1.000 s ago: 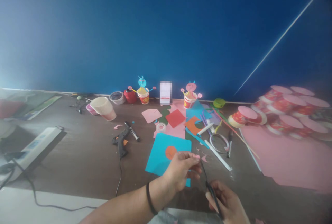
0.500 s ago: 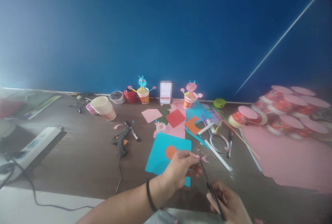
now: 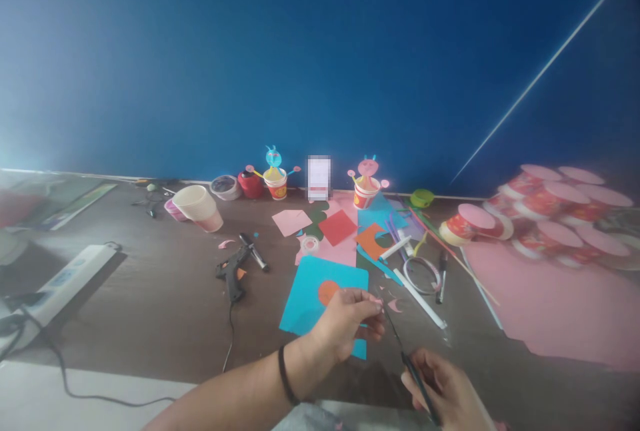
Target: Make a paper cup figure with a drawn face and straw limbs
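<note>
Pinching tiny pink paper (image 3: 379,302): left fingers (image 3: 367,310); right fingers (image 3: 426,359) wrapped round slim black scissors (image 3: 418,380).

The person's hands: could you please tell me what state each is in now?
Left hand: closed, pinching a small pink piece.
Right hand: closed, holding black-handled scissors.

Place: craft worktable (image 3: 165,311) | signs: scissors (image 3: 417,381), glue gun (image 3: 233,282), blue paper sheet (image 3: 305,288), decorated paper cup (image 3: 276,186)
</note>
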`<state>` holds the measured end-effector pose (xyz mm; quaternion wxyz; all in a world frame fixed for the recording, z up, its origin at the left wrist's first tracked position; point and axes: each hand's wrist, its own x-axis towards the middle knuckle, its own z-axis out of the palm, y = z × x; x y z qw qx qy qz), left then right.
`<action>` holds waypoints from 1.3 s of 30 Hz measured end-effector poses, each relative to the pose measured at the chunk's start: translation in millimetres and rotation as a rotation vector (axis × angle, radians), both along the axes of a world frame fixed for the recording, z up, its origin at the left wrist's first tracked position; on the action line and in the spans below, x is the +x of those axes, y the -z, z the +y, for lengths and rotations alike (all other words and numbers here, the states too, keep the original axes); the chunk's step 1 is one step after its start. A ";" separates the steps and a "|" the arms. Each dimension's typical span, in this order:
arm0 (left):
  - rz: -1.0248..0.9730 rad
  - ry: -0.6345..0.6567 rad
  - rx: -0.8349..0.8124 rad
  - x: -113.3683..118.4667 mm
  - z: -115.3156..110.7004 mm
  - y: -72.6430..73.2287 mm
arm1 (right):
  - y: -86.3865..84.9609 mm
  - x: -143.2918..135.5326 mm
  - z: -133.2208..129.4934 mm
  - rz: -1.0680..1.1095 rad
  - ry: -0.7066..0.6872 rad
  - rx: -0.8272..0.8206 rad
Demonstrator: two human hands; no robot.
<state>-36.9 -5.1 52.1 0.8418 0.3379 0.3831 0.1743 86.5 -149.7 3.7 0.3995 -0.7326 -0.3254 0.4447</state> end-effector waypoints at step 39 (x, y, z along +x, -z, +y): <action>0.070 0.045 0.035 1.1 1.1 -0.6 | -13.5 20.4 -6.7 0.025 -0.222 -0.035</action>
